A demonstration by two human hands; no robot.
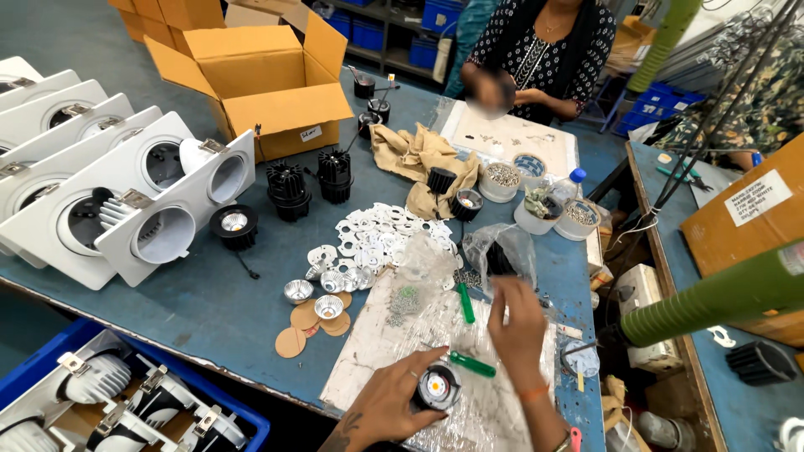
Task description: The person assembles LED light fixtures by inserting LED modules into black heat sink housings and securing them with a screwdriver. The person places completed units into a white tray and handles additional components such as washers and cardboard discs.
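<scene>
blk round LED module (pixel 436 388), face-up, on plastic

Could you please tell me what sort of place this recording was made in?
Most likely a light-fitting assembly workshop. White downlight housings stand in a row on the blue workbench, black heat sinks sit near small reflectors, and the left hand holds a lamp module.

Blue tabletop (pixel 209 310), yellow-brown cardboard box (pixel 260 79), white light housings (pixel 100 184), green-handled screwdrivers (pixel 471 364), black heat sinks (pixel 289 188), black-and-white patterned shirt (pixel 557 46)
</scene>
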